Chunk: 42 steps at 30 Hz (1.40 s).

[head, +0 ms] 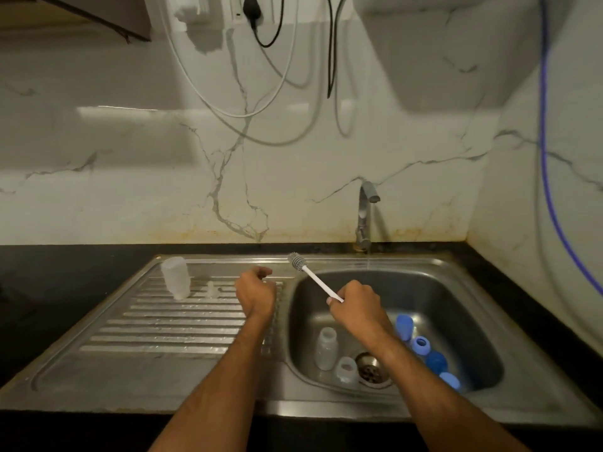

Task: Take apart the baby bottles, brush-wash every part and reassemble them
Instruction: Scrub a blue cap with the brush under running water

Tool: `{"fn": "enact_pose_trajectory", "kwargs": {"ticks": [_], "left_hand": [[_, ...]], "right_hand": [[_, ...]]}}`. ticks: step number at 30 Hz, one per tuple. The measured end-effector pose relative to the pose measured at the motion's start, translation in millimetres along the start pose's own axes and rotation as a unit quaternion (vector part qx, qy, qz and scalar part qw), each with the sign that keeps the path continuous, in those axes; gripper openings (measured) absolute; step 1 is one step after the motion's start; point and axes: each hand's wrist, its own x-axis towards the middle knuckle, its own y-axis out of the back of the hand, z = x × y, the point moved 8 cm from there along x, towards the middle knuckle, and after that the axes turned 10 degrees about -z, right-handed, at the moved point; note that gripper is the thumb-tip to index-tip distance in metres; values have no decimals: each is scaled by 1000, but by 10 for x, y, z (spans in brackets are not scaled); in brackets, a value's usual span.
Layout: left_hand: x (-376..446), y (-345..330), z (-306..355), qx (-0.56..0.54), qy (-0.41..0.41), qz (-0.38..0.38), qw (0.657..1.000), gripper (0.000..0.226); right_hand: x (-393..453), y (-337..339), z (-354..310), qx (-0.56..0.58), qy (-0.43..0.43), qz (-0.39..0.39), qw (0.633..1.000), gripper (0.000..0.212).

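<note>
Below both hands, the sink basin [424, 288] holds the unwashed parts: a clear bottle [326, 349] lying with its long axis running toward the tap [365, 213], a clear ring [346, 370] beside the drain, and blue pieces [421, 345] along the right wall. On the drainboard [146, 337] to the left an upturned clear bottle [176, 277] stands. The right hand [357, 303] grips the brush [313, 277], bristles pointing up-left. The left hand [256, 291] hangs over the drainboard's edge, loosely curled and apparently empty, and looks the nearer one for reaching down-right to the clear bottle in the basin.
</note>
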Motion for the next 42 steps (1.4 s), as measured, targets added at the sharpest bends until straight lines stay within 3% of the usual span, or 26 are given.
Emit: {"fn": "enact_pose_trajectory", "kwargs": {"ticks": [17, 24, 35, 39, 42], "left_hand": [[-812, -2530, 633, 3, -34, -205, 978, 20], [-819, -3299, 619, 94, -42, -304, 947, 23], [-955, -3947, 276, 249, -58, -437, 862, 55], [-1010, -4026, 260, 268, -61, -442, 854, 70], [-1004, -4059, 229, 289, -69, -435, 850, 62]], "right_hand": [[23, 1035, 1855, 47, -125, 83, 988, 22], [240, 1088, 2263, 48, -161, 81, 983, 21], [392, 1018, 2502, 38, -180, 87, 979, 15], [417, 1003, 2515, 27, -172, 92, 980, 16], [440, 964, 2512, 23, -171, 85, 981, 17]]}}
